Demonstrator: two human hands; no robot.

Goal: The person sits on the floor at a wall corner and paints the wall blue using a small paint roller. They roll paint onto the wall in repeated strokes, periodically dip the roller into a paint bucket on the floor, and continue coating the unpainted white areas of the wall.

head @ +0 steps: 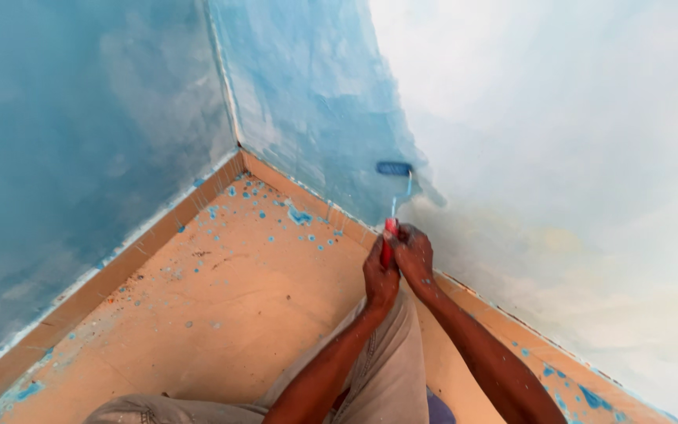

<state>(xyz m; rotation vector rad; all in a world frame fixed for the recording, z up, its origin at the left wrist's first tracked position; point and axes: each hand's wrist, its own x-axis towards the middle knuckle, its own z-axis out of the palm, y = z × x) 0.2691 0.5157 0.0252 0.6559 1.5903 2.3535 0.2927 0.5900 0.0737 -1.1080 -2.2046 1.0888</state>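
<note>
Nearest the camera: person's knees in pale khaki trousers point(390, 369), both forearms reaching fwd over them; left hand point(379, 276) wrapped tight round the red handle point(388, 243) of a paint roller, lower on the grip; right hand point(415, 255) closed round the same handle just above and beside it, the two hands touching; handle upright, tilted slightly. Beyond the hands a thin metal frame rises to the roller sleeve point(395, 168), blue w/ paint, pressed flat against the right wall point(559, 157) at the edge where blue coat meets pale unpainted area. Floor point(221, 290) tan, speckled w/ blue drips, densest nr the corner; brown skirting point(131, 255) along both walls. Farthest: left wall point(80, 133) blue, patchy, meeting the right wall at the corner.
</note>
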